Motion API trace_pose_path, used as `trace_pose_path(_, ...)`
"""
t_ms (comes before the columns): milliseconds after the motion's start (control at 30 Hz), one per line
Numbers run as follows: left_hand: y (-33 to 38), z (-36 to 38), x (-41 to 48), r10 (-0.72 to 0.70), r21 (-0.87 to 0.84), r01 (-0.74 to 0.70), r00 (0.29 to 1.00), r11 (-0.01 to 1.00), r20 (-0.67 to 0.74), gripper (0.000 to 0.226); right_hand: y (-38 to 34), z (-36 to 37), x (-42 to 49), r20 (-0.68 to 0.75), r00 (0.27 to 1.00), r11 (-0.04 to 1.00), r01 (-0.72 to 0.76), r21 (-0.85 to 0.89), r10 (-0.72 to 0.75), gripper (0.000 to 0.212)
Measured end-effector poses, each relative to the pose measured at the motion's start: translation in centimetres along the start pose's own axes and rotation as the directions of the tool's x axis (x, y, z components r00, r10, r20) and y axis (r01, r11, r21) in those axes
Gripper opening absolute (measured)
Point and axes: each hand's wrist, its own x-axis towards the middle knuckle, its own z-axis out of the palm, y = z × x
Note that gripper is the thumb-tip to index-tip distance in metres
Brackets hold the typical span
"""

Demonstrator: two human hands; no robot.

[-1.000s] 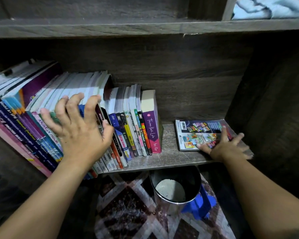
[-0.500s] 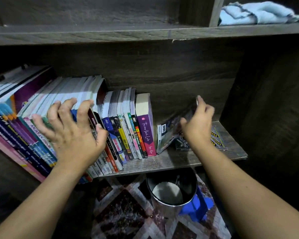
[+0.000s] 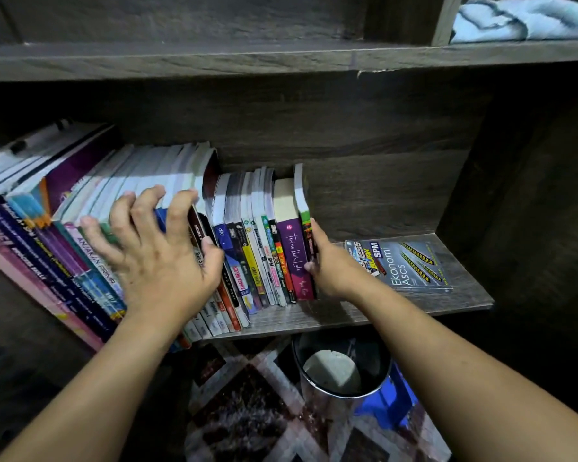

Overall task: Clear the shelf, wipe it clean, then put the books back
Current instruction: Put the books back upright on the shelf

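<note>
Dark wooden shelf (image 3: 331, 316); left hand (image 3: 161, 258) spread flat, bracing the leaning books (image 3: 141, 201); right hand (image 3: 331, 265) presses a thin book (image 3: 302, 198) upright, fingers hidden, likely re-shelving.

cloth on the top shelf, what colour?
Light blue cloth, seen in the head view, top right.

A crumpled light-blue cloth (image 3: 523, 18) lies on the upper shelf board (image 3: 281, 58), at the far right beside a vertical divider (image 3: 442, 18). Below the bookshelf, a round metal bin (image 3: 342, 368) stands on the floor with something pale inside it. Just to its right sits a blue object (image 3: 386, 406), partly hidden. Both rest on a patterned rug (image 3: 247, 411) of dark and pale diamonds.
</note>
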Motion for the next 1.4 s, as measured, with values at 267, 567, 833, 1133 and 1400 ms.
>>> trace_pose_path(267, -0.3, 0.1, -0.1, 0.008, 0.009, -0.008, 1.000, 1.000, 0.014, 0.062, 7.4, -1.9, 1.1, -0.166, 0.968, 0.889, -0.239, -0.390, 0.188, 0.053)
trace_pose_path(567, -0.1, 0.3, -0.1, 0.002, 0.033, -0.002, 1.000, 0.999, -0.001, 0.062, 13.7, -3.0, 1.9, -0.309, 0.652, 0.643, -0.752, -0.146, 0.692, 0.102)
trace_pose_path(833, 0.1, 0.0, -0.1, -0.006, 0.016, 0.006, 1.000, 1.000, -0.006, 0.062, 12.4, 0.4, 1.3, -0.216, 0.930, 0.768, -0.367, -0.526, 0.296, 0.107)
trace_pose_path(1133, 0.0, -0.1, -0.1, -0.007, 0.025, 0.007, 1.000, 1.000, 0.018, 0.061, 12.4, 0.4, 2.8, -0.144, 0.982, 0.678, -0.186, -0.711, 0.119, 0.081)
trace_pose_path(1400, -0.2, -0.2, -0.1, -0.002, 0.033, 0.000, 0.999, 0.999, 0.041, 0.062, 10.9, 1.3, 1.8, -0.107, 0.988, 0.546, -0.030, -0.838, -0.111, 0.047)
